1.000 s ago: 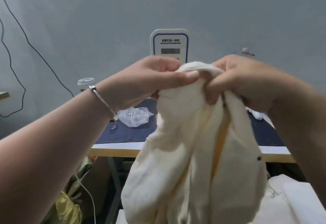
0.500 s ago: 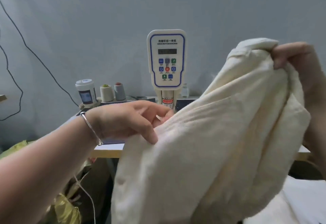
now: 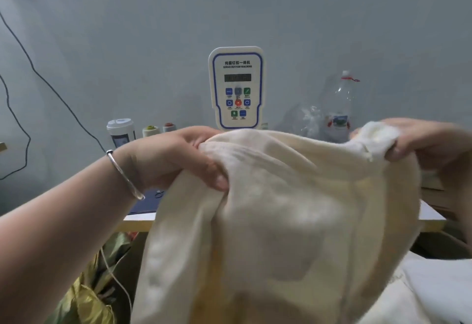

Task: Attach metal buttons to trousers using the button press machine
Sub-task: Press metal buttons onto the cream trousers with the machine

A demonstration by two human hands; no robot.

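Cream trousers hang spread between my two hands in front of the table. My left hand, with a silver bangle on the wrist, grips the upper edge of the cloth on the left. My right hand grips a bunched corner of the cloth at the right. Behind the cloth stands the button press machine, its white control panel with coloured keys showing above the fabric. The press head and any metal buttons are hidden by the trousers.
A white-lidded cup and two thread cones stand at the table's back left. A clear plastic bottle stands back right. The table edge shows lower left, with crumpled yellow-green bags under it. More cream cloth lies lower right.
My right hand came down from high right to level with my left. My left hand rose and took hold of the cloth's upper edge. The trousers now stretch wide between both hands.
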